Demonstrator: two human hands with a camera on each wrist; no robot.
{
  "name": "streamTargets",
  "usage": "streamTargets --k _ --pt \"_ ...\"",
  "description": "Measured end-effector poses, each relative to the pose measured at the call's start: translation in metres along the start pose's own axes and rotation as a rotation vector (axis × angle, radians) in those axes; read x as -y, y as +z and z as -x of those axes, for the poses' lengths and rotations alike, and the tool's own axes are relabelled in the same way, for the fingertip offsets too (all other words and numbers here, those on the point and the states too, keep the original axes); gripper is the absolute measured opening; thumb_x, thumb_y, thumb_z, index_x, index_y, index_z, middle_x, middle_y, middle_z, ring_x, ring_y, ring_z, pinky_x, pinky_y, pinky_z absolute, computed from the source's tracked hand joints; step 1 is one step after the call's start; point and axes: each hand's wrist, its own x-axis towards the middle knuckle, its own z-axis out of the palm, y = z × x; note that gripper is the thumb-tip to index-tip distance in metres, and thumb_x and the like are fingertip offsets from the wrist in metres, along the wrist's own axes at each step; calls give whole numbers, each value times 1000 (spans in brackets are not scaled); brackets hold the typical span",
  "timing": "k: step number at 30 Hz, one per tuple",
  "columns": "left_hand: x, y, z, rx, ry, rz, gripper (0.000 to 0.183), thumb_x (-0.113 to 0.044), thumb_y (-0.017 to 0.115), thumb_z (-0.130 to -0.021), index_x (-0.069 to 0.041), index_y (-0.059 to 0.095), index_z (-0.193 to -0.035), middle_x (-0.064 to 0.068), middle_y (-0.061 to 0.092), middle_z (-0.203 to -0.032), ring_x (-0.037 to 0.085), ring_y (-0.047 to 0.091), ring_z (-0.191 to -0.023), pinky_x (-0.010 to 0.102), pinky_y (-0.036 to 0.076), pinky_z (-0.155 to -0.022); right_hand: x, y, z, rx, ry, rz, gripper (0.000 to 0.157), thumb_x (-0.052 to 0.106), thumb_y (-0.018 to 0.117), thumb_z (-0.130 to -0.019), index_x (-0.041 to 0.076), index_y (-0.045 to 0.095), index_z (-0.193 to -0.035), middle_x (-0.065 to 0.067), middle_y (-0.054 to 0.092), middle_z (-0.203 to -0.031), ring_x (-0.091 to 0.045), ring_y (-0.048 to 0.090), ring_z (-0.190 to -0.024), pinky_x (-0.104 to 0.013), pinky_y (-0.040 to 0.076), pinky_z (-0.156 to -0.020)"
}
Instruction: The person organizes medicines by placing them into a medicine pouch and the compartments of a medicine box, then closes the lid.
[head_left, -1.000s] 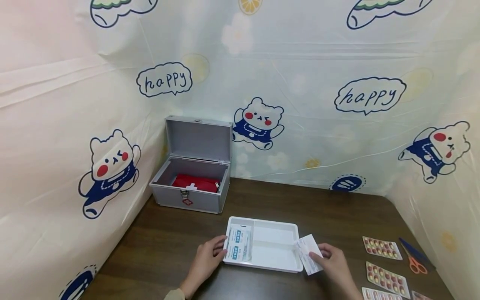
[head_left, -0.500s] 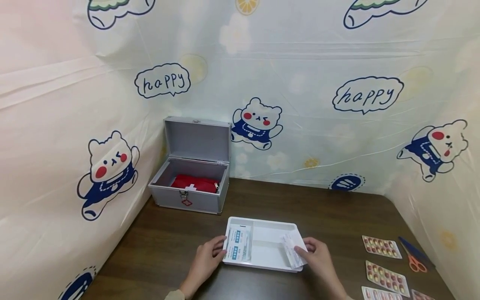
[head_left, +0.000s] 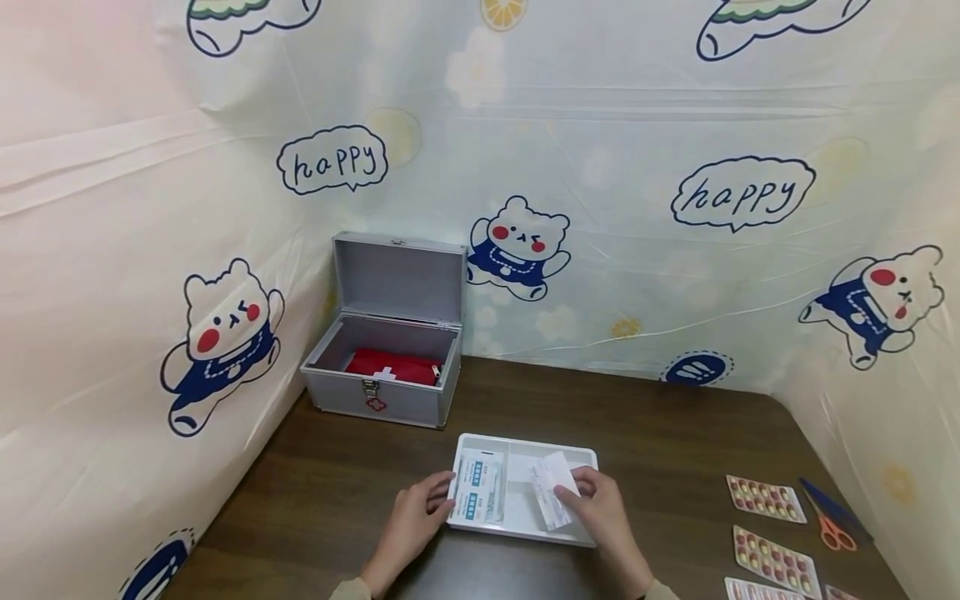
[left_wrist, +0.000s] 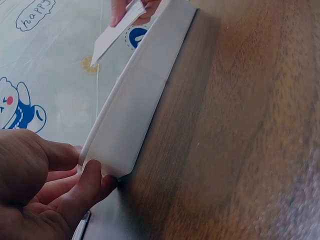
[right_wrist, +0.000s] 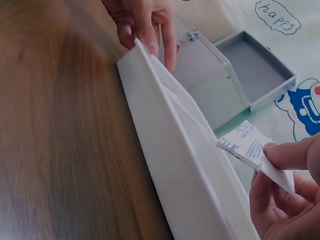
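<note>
Head view: from where I stand, the right grip (head_left: pixel 602 504) pinches the sachets (head_left: pixel 551 487) above the right half of the tray (head_left: pixel 517 507), while the left grip (head_left: pixel 411 517) clasps its left end. A loose pinch could let them slip askew; a left-hand tug could tilt it.

smooth plastic tray (head_left: pixel 517 504), papery packet (head_left: pixel 551 492), wood-grained table (head_left: pixel 600 408), metallic-looking case (head_left: pixel 412 404)

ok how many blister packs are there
4 visible, all at the right: the far pack beside the scissors, the middle pack nearer, then the near pack and the corner pack, both cut off below. More may lie out of view.
</note>
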Motion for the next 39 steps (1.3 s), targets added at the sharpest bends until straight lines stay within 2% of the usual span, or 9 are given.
streamTargets --k 4,10,16,19,22,27,35,39 --pt "0 0 1 -6 5 0 40 2 73 -86 5 63 -125 24 71 -114 30 73 -100 30 61 -78 1 12 0 35 20 -32 27 1 77 -78 -8 63 -101 -14 74 -80 -9 61 -64 -21 48 -57" --pt "1 -1 1 -11 45 10 39 2 72 -86 6 64 -124 25 72 -113 30 73 -99 29 61 -78 3 27 0 65 36 -44 46 1 76 -80 -3 56 -121 -17 74 -88 -14 67 -70 -24 50 -59" --pt "1 -1 1 2 21 17 40 1 72 -87 6 63 -125 25 71 -114 31 73 -100 30 61 -78 8 41 0 126 29 -61 59 0 74 -81 -2 53 -136 -17 74 -90 -16 67 -74 -24 51 -60" --pt "1 -1 1 -2 19 11 40 1 72 -87 6 63 -125 25 71 -113 30 73 -100 30 61 -78 10 48 0 140 35 -52 54 2 74 -83 -7 55 -132 -20 74 -96 -17 69 -79 -23 52 -63" --pt "1 0 1 -9 25 4 40 1 73 -87 5 64 -125 24 72 -112 29 73 -99 30 61 -78 13 54 -1 142 50 -27 44 6 75 -84 -10 60 -122 -22 74 -102 -18 70 -84 -24 53 -68" --pt "0 0 0 -5 39 7 40 1 73 -86 5 64 -125 24 72 -111 29 73 -98 29 61 -77 20 62 -1 131 79 -4 29 9 77 -84 -5 64 -106 -16 75 -95 -14 67 -78 -25 50 -67" --pt "1 0 -2 -16 78 5 38 2 73 -86 6 65 -123 25 72 -109 31 74 -97 30 61 -77 31 70 -3 119 56 -6 26 9 79 -82 -4 64 -100 -16 76 -91 -14 69 -76 -24 51 -63" --pt "3 0 0 -14 74 6 38 1 73 -86 5 65 -123 25 72 -109 31 74 -97 30 61 -77 30 75 -1 123 52 -2 26 10 78 -82 -3 64 -100 -12 75 -84 -11 63 -67 -23 47 -53"
